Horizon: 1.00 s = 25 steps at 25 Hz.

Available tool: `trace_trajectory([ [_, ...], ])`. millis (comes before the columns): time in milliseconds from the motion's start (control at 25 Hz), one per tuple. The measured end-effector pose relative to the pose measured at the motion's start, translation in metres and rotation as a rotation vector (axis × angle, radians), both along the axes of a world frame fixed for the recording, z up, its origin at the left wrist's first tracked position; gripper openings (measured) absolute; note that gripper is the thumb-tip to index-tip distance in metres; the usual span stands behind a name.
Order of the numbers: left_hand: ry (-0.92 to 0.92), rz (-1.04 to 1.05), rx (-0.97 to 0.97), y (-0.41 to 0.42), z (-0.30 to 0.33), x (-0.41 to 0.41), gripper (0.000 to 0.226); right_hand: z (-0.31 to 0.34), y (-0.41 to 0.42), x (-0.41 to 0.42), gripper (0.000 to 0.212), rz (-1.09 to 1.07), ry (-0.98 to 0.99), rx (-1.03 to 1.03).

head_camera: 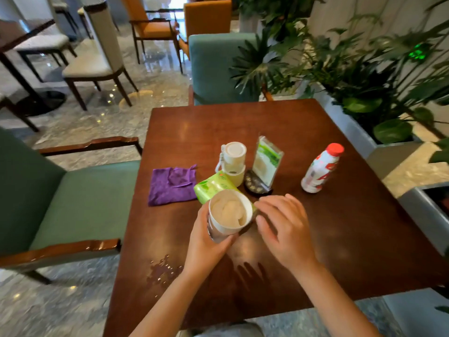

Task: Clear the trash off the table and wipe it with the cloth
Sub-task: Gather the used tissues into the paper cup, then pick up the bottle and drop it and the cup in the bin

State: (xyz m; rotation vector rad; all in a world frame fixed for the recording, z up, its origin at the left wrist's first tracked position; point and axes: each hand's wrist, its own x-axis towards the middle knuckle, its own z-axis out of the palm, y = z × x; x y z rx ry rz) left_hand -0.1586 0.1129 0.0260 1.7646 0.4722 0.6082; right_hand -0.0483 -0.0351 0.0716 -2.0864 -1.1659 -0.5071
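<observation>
My left hand (209,242) grips a white paper cup (229,215) above the brown wooden table (340,239); crumpled white paper fills the cup. Just right of the cup my right hand (284,227) hovers with its fingers spread and nothing in it. A folded purple cloth (172,183) lies flat on the table to the left. Behind the cup a green tissue pack (211,186) is partly hidden. A white bottle with a red cap (320,169) stands at the right. A small puddle of spilled liquid (162,268) sits near the table's front left edge.
A white lidded tumbler (232,161) and a clear acrylic sign holder (266,164) stand mid-table. Green armchairs stand at the left (73,198) and far side (216,69). Planters with leafy plants (364,81) line the right edge.
</observation>
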Motion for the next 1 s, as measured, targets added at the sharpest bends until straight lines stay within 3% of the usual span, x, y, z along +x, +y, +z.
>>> trace_trajectory([
  [120, 0.013, -0.03, -0.003, -0.015, 0.001, 0.03, 0.079, -0.005, -0.037, 0.08, 0.03, -0.33, 0.058, 0.066],
  [240, 0.018, -0.06, 0.021, -0.035, 0.005, 0.055, 0.079, -0.008, -0.064, 0.156, 0.057, -0.568, 0.148, -0.091],
  [360, 0.031, -0.065, 0.032, -0.051, 0.007, 0.074, 0.079, -0.006, -0.063, 0.208, 0.072, -0.568, 0.172, -0.396],
  [520, 0.051, -0.022, 0.066, -0.057, 0.01, 0.089, 0.081, -0.02, -0.052, 0.251, 0.06, -0.467, 0.22, -0.601],
  [680, 0.064, 0.035, 0.073, -0.057, 0.01, 0.092, 0.081, -0.032, -0.051, 0.265, 0.032, -0.406, 0.24, -0.508],
  [1000, 0.059, 0.12, 0.068, -0.059, 0.012, 0.089, 0.081, 0.003, -0.076, 0.182, 0.04, -0.326, 0.118, -0.171],
])
